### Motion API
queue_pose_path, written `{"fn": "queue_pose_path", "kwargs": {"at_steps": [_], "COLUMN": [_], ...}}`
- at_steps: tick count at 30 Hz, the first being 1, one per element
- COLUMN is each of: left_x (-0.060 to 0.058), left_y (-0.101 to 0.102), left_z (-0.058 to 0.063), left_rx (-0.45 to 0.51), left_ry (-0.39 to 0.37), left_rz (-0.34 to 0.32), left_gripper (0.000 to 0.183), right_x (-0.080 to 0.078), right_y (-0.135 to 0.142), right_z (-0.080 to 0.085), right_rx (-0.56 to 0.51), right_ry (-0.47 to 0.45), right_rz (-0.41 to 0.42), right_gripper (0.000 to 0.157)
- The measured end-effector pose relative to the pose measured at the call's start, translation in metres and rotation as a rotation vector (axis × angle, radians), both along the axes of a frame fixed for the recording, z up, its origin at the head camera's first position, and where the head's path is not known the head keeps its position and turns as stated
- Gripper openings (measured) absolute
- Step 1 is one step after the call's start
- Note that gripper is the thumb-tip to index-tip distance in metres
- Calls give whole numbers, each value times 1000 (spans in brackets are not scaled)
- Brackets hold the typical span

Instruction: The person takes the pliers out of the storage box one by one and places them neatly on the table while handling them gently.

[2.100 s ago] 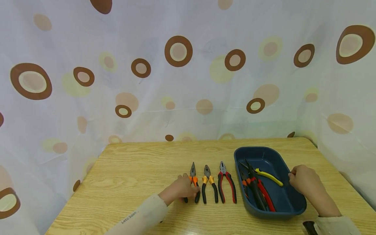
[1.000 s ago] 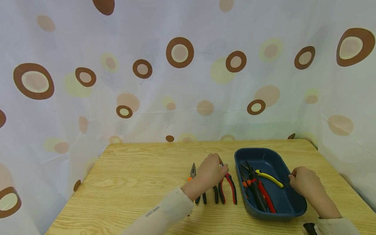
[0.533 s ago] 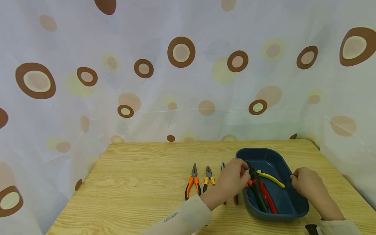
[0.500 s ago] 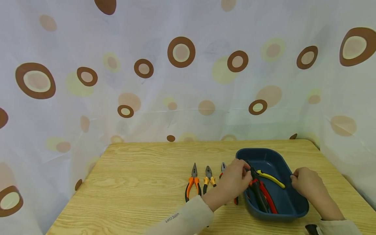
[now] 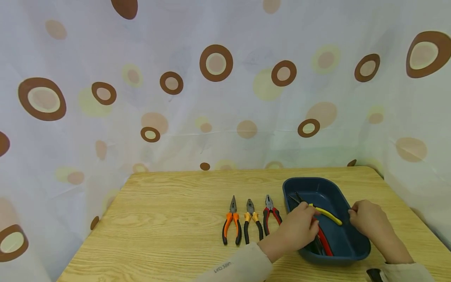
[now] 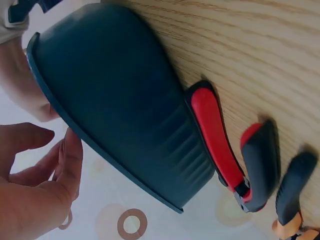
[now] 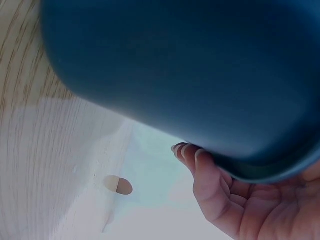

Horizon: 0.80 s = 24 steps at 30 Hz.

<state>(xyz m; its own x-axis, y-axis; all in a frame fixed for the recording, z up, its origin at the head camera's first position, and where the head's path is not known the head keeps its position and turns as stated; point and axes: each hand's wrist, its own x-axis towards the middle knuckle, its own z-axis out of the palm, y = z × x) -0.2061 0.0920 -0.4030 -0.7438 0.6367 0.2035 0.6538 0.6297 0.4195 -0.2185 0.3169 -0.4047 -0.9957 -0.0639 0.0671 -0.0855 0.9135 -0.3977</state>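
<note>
My left hand (image 5: 297, 229) is over the left part of a dark blue plastic bin (image 5: 347, 250), above the tools inside. In the left wrist view, its thumb and fingers stand apart, with nothing visible between them. My right hand (image 5: 370, 219) grips the bin's right rim, fingers curled over the edge in the right wrist view. Inside the bin lie a yellow-handled tool (image 5: 329, 215) and a red-handled tool (image 5: 325, 243), the latter partly hidden by my left hand. Left of the bin are orange-black long-nose pliers (image 5: 232, 217), yellow-black pliers (image 5: 251, 215) and red-black pliers (image 5: 269, 209).
The bin stands at the right of a wood-grain table (image 5: 169, 219). A white curtain (image 5: 225, 102) with brown and yellow circles hangs behind the table and along its sides. My left forearm crosses in front of the red-black pliers' handles.
My left hand has moved right, from the orange-black pliers past the other two pairs, to above the tools in the bin. My right hand keeps its hold on the rim.
</note>
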Motion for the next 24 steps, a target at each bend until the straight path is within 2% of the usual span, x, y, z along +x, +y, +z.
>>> {"fn": "queue_pose_path", "kwargs": {"at_steps": [4,8,13,18,24], "left_x": [2,4,5,6,5], "left_y": [12,23,31,36,38], "left_z": [-4,-9,-15,-17,-22], "left_rx": [-152,-282,-343,-414,-489], "left_ry": [81,99,72,102,119], "left_rz": [-2,13,26,50,60], "left_gripper": [26,26,22,15,18], "right_x": [0,1,1,0,-1], "right_y": [-1,-1,-2,-1,2], "right_z": [1,1,1,0,-2], "right_rx": [4,2,-6,-6,-3], "right_ry": [6,1,1,7,-1], "right_rz": [4,0,-1,-1,-3], "right_gripper": [18,18,20,20,19]}}
